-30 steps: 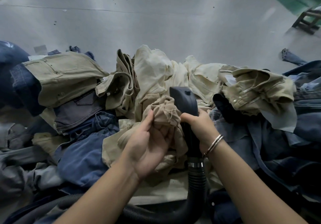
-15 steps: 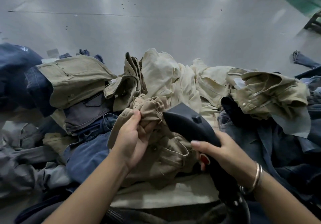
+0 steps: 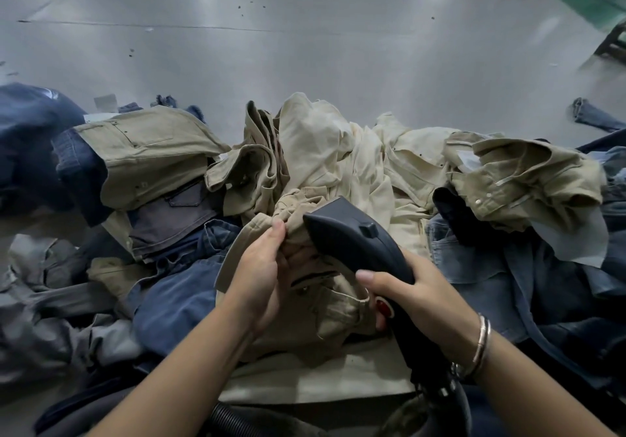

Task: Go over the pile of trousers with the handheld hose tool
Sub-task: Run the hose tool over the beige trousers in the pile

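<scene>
hose tool [image 3: 359, 240] tipped lower, right hand [image 3: 416, 297] gripping it, left hand [image 3: 264, 274] bunching khaki trousers [image 3: 325, 304], grey floor [image 3: 305, 47]

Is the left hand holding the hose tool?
No: the left hand grips bunched khaki trousers, while the right hand holds the hose tool.

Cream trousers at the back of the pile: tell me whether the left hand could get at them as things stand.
Probably not right away. The left hand is busy gripping bunched khaki trousers, and the hose tool sits beside it. The cream trousers lie uncovered just beyond; letting go should free the way.
</scene>
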Demonstrator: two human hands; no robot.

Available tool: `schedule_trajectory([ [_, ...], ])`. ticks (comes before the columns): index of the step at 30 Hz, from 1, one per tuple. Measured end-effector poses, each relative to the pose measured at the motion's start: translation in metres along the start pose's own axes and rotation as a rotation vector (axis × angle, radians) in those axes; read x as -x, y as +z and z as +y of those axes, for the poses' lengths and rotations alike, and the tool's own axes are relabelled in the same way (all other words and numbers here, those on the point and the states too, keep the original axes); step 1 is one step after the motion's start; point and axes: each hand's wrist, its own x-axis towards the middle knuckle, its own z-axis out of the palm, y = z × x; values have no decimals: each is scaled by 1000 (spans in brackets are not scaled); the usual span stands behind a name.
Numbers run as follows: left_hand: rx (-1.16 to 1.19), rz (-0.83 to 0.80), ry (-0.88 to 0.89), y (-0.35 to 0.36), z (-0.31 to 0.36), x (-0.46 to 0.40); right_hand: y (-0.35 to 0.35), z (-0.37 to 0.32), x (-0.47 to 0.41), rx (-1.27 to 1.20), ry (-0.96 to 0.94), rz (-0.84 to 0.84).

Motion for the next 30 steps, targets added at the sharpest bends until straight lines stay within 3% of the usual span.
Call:
schedule_trajectory([
  [6,-41,142,-24,-1,5,-3,-3,-4,-4,-152,-27,108],
  [10,79,-32,-59,-3,9,0,-22,-9,-7,-193,-11,262],
  [16,222,0,78,-1,7,-10,-21,-5,6,-96,-7,89],
  [22,57,2,120,5,-1,-13,0,-3,17,-54,41,-84],
  [30,-68,-104,106,15,-14,-4,-2,-5,10,-79,53,156],
])
